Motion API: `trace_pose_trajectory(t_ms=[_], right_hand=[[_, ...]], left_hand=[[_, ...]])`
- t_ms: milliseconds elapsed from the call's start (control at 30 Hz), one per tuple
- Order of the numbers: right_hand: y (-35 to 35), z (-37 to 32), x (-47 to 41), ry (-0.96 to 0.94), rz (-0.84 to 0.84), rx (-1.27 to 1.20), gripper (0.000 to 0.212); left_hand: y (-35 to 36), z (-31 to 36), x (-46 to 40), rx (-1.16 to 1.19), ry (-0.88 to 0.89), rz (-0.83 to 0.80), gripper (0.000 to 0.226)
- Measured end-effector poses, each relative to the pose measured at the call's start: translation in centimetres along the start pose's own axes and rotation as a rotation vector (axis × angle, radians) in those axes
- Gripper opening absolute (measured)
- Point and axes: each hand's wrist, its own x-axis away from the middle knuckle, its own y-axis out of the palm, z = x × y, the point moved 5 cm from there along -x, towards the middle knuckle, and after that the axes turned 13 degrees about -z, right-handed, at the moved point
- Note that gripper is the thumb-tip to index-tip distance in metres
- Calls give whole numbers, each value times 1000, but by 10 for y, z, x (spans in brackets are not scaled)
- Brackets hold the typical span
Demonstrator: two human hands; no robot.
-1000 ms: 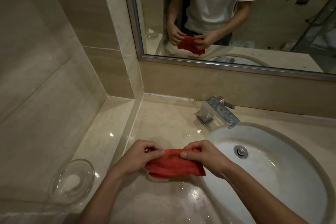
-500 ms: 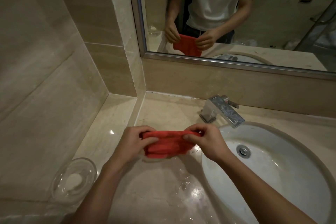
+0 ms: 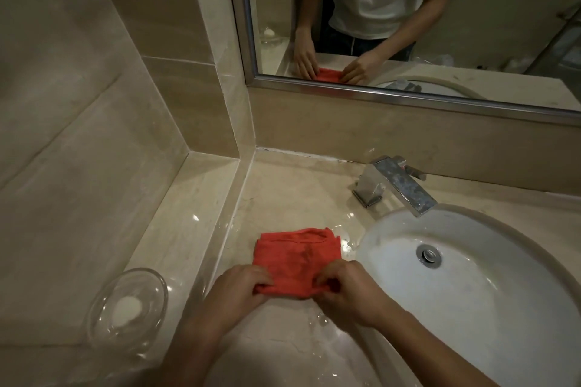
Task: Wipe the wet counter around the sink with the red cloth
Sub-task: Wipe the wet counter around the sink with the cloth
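Here the red cloth (image 3: 297, 256) lies folded on the counter (image 3: 292, 195), at nine o'clock of the sink (image 3: 471, 302). Left hand (image 3: 240, 284) and right hand (image 3: 341, 284) pinch its near edge. Press flat and sweep toward twelve (open room there); the faucet (image 3: 394, 184) at one o'clock and the ledge at nine limit strokes.

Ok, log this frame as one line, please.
phase: cloth laid down | cloth: flat on wet counter, left of sink | both hands: left, right gripping near edge | wiping: not begun
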Motion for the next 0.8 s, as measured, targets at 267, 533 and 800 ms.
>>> trace_pose_trajectory(t_ms=[267, 533, 800], right_hand=[[-34, -5, -2, -21, 112, -197, 2], [-32, -9, -23, 0, 419, 124, 18], [63, -2, -15, 24, 166, 363, 56]], left_hand=[[-30, 3, -3, 352, -50, 129, 17], [-16, 21, -23, -114, -96, 361, 34], [83, 12, -13, -192, -214, 17, 59]])
